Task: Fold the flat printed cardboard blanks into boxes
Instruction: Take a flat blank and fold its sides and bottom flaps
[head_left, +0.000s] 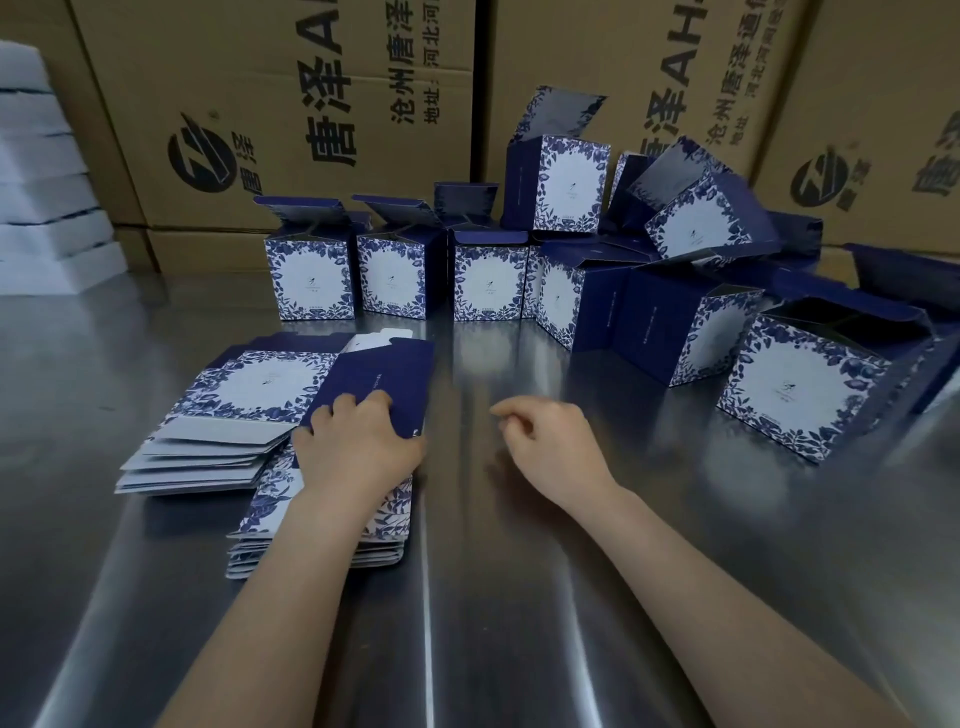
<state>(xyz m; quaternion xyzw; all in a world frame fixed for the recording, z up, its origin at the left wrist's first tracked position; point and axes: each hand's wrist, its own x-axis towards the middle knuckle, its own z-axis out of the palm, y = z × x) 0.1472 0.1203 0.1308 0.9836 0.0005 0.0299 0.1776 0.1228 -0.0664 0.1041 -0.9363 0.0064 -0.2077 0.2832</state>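
Note:
Two stacks of flat blue-and-white floral blanks lie on the steel table at the left, a far stack (249, 400) and a near stack (270, 499). My left hand (358, 441) grips the near edge of the top dark-blue blank (384, 374), whose far end is lifted off the stack. My right hand (550, 441) hovers over the bare table, its fingers loosely curled and holding nothing. Several folded boxes (488, 280) with open top flaps stand along the back and right, the nearest one (810, 384) tilted at the right.
The steel table (493, 597) stretches toward me between my forearms. Large brown shipping cartons (291, 104) form a wall behind the boxes. A stack of white foam sheets (41, 171) stands at the far left.

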